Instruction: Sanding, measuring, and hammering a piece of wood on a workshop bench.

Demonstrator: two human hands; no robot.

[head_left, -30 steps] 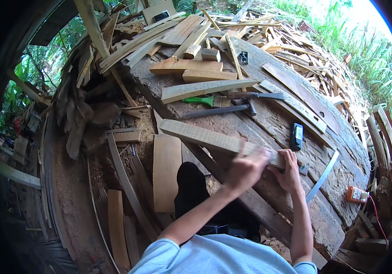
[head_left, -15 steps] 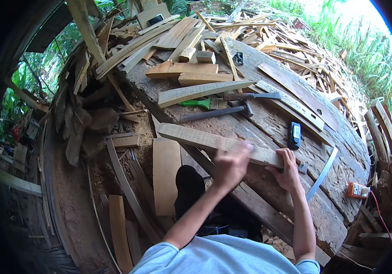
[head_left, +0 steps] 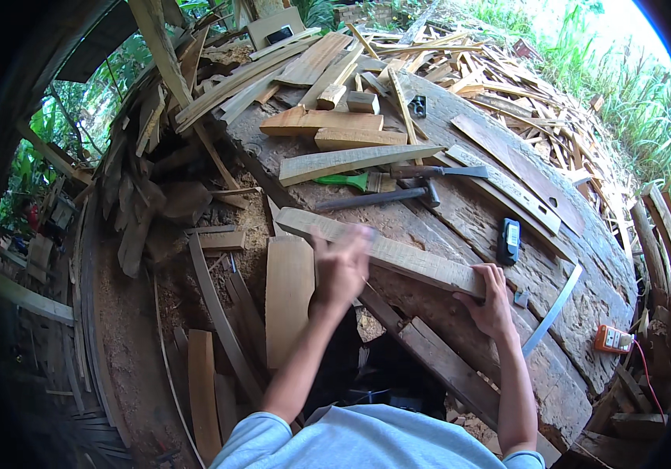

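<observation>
My left hand (head_left: 339,270) is over the left part of a long pale wooden board (head_left: 414,256); its fingers are smeared by motion, so what they hold, if anything, is unclear. My right hand (head_left: 490,305) grips the board's right end, thumb below, fingers over the top. A small grey metal piece (head_left: 521,298) lies just right of that hand. Behind the board are a hammer (head_left: 363,199), a green-handled brush (head_left: 351,181) and a blade with a dark handle (head_left: 460,171). A black device (head_left: 508,241) and a long metal strip (head_left: 554,309) lie to the right.
The weathered bench (head_left: 578,352) holds offcuts (head_left: 328,117) at the back. An orange power socket box (head_left: 613,339) with a red cable sits at the right edge. A plank (head_left: 289,305) and loose timber surround my lower body. A scrap wood pile (head_left: 492,70) and tall grass lie beyond.
My left hand has moved left along the board toward its far left end. My right hand stays gripping the right end. The dark leg below the board has moved out of sight.
</observation>
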